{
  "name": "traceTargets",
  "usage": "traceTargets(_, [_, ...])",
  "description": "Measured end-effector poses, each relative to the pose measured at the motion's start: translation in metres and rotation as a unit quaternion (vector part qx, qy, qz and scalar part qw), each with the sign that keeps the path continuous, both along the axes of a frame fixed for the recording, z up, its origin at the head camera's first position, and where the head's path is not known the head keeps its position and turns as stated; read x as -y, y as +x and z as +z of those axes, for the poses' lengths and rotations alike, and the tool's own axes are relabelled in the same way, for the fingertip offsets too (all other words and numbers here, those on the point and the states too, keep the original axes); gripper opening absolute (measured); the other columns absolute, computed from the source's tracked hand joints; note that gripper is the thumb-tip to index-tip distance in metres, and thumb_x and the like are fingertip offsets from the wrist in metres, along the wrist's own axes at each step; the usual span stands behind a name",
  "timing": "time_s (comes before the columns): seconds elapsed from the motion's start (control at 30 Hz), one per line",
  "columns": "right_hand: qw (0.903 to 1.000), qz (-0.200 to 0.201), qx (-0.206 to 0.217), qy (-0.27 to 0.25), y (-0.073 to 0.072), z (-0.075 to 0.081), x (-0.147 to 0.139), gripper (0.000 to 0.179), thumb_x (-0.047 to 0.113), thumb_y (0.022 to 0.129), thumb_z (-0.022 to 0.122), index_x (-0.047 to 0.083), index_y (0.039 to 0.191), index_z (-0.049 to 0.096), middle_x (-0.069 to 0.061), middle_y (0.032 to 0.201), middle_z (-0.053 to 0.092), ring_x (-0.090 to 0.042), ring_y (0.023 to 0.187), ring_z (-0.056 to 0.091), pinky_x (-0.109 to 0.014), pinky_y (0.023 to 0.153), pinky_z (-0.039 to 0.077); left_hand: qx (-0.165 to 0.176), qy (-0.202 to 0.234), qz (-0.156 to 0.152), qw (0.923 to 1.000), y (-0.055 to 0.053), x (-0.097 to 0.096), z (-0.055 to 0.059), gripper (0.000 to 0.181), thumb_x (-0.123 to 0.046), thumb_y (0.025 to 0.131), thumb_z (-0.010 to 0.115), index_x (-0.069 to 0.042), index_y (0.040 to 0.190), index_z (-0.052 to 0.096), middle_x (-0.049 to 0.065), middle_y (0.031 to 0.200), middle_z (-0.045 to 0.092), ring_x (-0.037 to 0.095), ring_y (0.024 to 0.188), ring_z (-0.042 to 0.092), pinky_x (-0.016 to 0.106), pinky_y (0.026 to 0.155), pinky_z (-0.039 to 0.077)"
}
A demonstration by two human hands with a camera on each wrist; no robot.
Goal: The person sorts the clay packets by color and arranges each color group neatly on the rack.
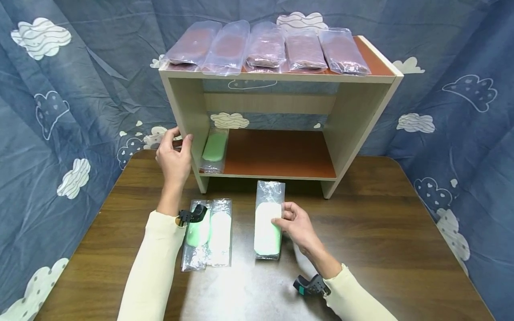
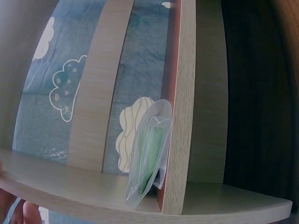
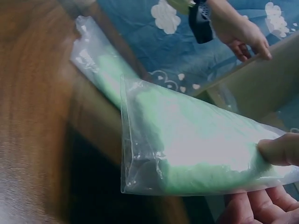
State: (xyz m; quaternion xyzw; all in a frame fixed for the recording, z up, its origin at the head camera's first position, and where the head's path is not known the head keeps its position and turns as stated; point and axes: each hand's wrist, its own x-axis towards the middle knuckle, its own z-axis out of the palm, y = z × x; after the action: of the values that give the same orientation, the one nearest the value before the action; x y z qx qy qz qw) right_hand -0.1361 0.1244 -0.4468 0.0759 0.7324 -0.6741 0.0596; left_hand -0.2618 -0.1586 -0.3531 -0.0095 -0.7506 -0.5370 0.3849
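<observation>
My right hand (image 1: 299,225) pinches the edge of a clear plastic packet (image 3: 196,140) between thumb and fingers. A flat, pale green rounded piece shows inside that packet, whose kind I cannot tell. At the small wooden shelf unit, my left hand (image 1: 174,156) holds the front edge of the left side panel (image 1: 182,100). Another green packet (image 1: 214,147) lies at the left end of the lower shelf (image 1: 281,154). Two more, a left green packet (image 1: 196,229) and a right green packet (image 1: 220,232), lie side by side on the table.
Along the top board (image 1: 377,58) lie several clear packets with brownish contents, such as the rightmost packet (image 1: 344,51). The unit stands toward the back of the wooden table (image 1: 381,240). Blue cloth (image 1: 100,102) with cloud prints hangs behind and at both sides.
</observation>
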Motion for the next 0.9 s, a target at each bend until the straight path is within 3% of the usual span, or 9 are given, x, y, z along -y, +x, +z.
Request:
traceTargets(0.4, [0.9998, 0.003, -0.022, -0.001, -0.005, 0.015, -0.003, 0.035, -0.006, 0.083, 0.067, -0.002, 0.114, 0.051, 0.012, 0.075, 0.067, -0.002, 0.071, 0.06, -0.023, 0.063, 0.049, -0.003, -0.014, 0.003, 0.9999, 0.0, 0.001, -0.001, 0.028, -0.017, 0.088, 0.072, -0.002, 0.112, 0.069, 0.014, 0.113, 0.074, 0.029, 0.087, 0.074, 0.002, 0.065, 0.044])
traceTargets(0.53, [0.9996, 0.005, -0.029, 0.006, -0.009, 0.021, -0.003, 0.036, -0.006, 0.084, 0.067, -0.003, 0.115, 0.051, 0.011, 0.077, 0.068, -0.002, 0.072, 0.06, -0.023, 0.064, 0.049, -0.001, -0.017, 0.008, 0.9998, 0.001, 0.002, -0.001, 0.028, -0.017, 0.088, 0.073, -0.003, 0.112, 0.07, 0.012, 0.112, 0.074, 0.01, 0.081, 0.071, 0.003, 0.065, 0.045])
traceTargets(0.7, [0.9986, 0.015, -0.044, 0.027, -0.02, 0.038, -0.002, 0.038, -0.002, 0.085, 0.068, -0.002, 0.119, 0.051, 0.003, 0.085, 0.071, -0.004, 0.076, 0.062, -0.025, 0.065, 0.051, -0.002, -0.009, 0.007, 0.9999, 0.001, 0.002, -0.001, 0.027, -0.017, 0.087, 0.073, -0.004, 0.111, 0.07, 0.011, 0.112, 0.074, -0.014, 0.077, 0.058, 0.003, 0.066, 0.046])
traceTargets(0.8, [0.9969, 0.02, -0.057, 0.051, -0.03, 0.052, -0.001, 0.04, 0.002, 0.086, 0.069, -0.001, 0.121, 0.051, -0.006, 0.094, 0.073, -0.005, 0.078, 0.063, -0.026, 0.068, 0.053, -0.004, -0.013, 0.007, 0.9999, 0.001, 0.002, 0.0, 0.027, -0.017, 0.088, 0.073, -0.004, 0.111, 0.07, 0.011, 0.112, 0.074, -0.014, 0.077, 0.058, 0.003, 0.066, 0.046])
traceTargets(0.9, [0.9953, 0.021, -0.067, 0.067, -0.04, 0.067, 0.001, 0.041, 0.003, 0.086, 0.07, 0.0, 0.122, 0.051, -0.016, 0.104, 0.072, -0.006, 0.081, 0.063, -0.025, 0.071, 0.054, -0.005, -0.014, 0.003, 0.9999, 0.001, 0.002, 0.0, 0.027, -0.017, 0.088, 0.073, -0.004, 0.111, 0.07, 0.011, 0.112, 0.074, 0.004, 0.081, 0.069, 0.003, 0.066, 0.046])
